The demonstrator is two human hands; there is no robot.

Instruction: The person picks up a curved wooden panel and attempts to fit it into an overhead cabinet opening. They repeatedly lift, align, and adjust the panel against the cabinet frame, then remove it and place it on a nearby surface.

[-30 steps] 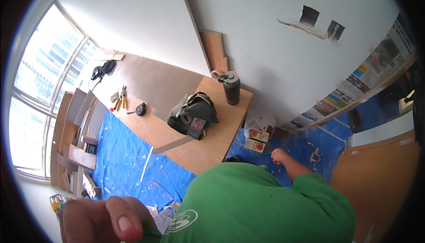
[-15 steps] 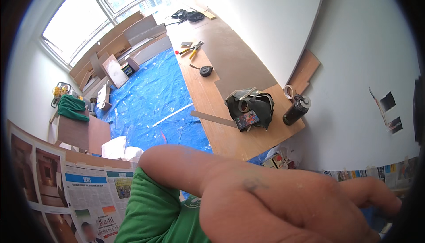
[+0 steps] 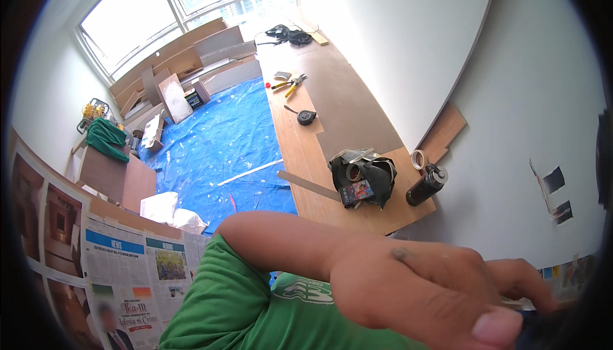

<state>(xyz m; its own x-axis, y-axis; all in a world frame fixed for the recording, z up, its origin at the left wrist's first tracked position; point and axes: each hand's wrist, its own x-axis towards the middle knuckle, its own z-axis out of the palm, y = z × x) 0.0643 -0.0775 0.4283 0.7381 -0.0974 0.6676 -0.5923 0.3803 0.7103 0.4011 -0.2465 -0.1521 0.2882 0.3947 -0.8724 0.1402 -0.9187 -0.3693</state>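
Observation:
My left arm, in a green short sleeve, reaches across my body toward the lower right. My left hand is close to the camera, back of the hand up, with a dark mark behind the knuckles. Its thumb and one bent finger stand apart, and nothing shows between them; the other fingers are hidden. My right hand is out of view. Beyond my hand is a wooden work board. On it are a black bag with a tape roll and a phone, and a dark bottle.
Farther along the board are a tape measure, yellow-handled pliers and a black cloth or strap bundle. A blue tarp covers the floor. Wood panels lean under the window. Newspaper covers a surface at lower left.
The view has shifted, so the board's far end sits farther right. My left hand has turned, and its thumb now shows at the lower edge.

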